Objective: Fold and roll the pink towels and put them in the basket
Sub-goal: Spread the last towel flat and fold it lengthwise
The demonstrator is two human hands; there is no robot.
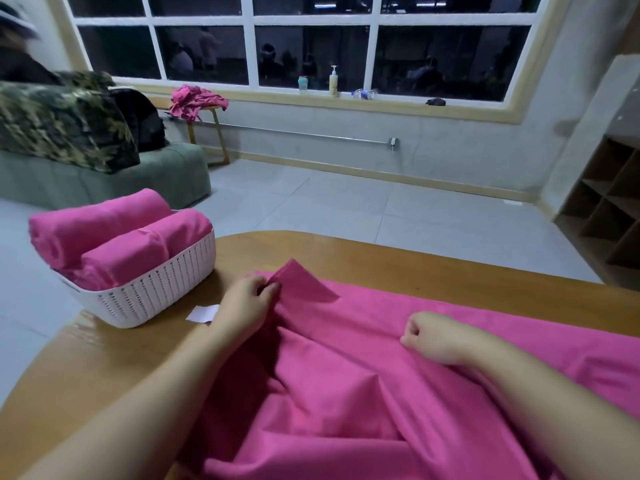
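Note:
A large pink towel (363, 386) lies rumpled across the wooden table (398, 265), reaching past the right and bottom edges of the view. My left hand (247, 301) pinches a far corner of it, and that corner stands up as a small flap. My right hand (433, 336) rests on the towel's middle with its fingers curled into the cloth. A white perforated basket (152, 296) stands at the table's left end and holds two rolled pink towels (104, 237) side by side.
A small white slip of paper (204, 313) lies on the table beside the basket. Beyond the table are grey floor tiles, a green sofa (104, 178), a stool with a heap of pink cloth (197, 100), and wooden cubby shelves (609, 216) at right.

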